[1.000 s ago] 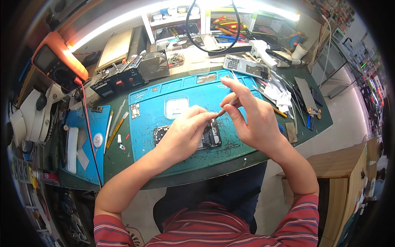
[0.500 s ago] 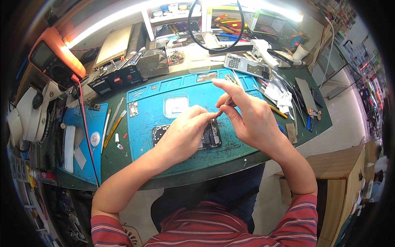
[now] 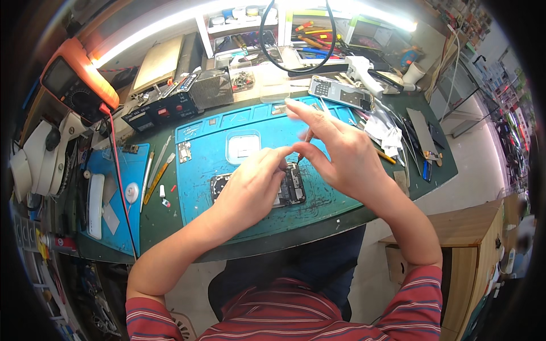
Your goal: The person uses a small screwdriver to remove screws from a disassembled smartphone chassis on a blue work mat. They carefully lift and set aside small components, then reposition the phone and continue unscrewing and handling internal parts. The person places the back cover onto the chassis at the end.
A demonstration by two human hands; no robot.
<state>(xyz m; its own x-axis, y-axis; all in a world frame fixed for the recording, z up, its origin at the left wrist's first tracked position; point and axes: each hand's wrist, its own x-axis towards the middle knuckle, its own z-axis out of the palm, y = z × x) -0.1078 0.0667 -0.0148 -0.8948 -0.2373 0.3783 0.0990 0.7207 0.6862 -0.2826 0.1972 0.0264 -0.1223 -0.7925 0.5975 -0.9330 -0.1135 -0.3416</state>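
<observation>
An opened smartphone lies on the blue repair mat, its inner parts bared. My right hand grips a slim screwdriver between thumb and fingers, the index finger raised along the top. The dark tip points down at the phone's upper right edge. My left hand is over the middle of the phone and hides part of it. Its fingers are bent and pressed together, fingertips close to the screwdriver's lower end; what they hold, if anything, is hidden. A clear square dish stands just behind the phone.
An orange multimeter with a red lead stands at the left, beside a black bench unit. Another opened phone, tweezers and pliers lie at the back right. A yellow-handled knife rests left of the mat.
My right hand has shifted slightly left and up, and its fingers have turned about the screwdriver. The left fingertips have risen a little. The phone has stayed in place.
</observation>
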